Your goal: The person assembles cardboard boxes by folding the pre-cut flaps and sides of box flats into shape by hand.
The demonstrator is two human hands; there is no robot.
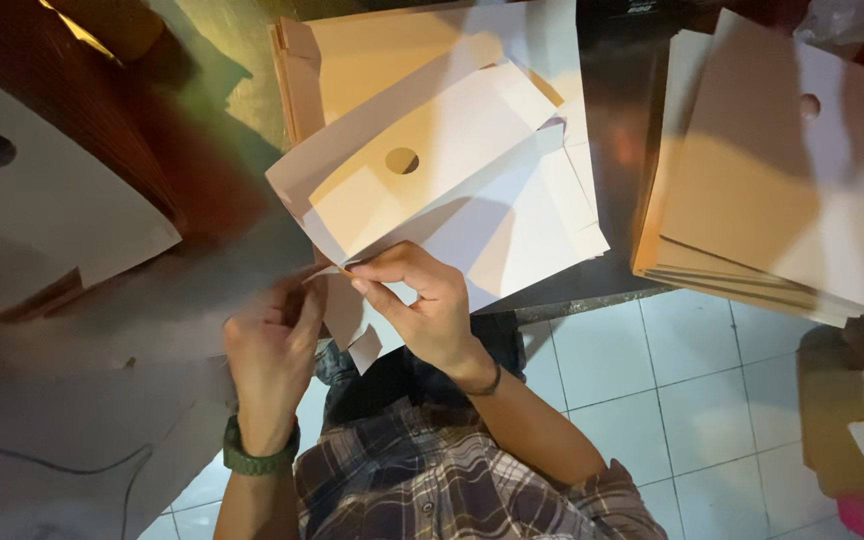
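The person's two hands meet at the lower middle of the frame, both pinching the near corner of a white paper sleeve (452, 190) with a round hole in it. The right hand (422, 305) closes its grip on the sleeve's lower edge, thumb and forefinger pressed to the paper; the left hand (272, 345) clenches a small flap of the same sheet just beside it (the fingertips there are blurred). From both grips the sleeve spreads up and to the right, its long axis running on a slant toward the upper right of the frame. The right hand lies nearer the sleeve's body, the left at its corner only.

Under the sleeve, at the upper middle, lies a stack of tan sheets (352, 60) on the dark table (612, 150). A second stack of tan and white sleeves (772, 180), one with a small hole, fills the upper right. At the left edge sits another white sleeve (42, 210) with a dark round hole. White floor tiles (652, 390) show at the lower right.
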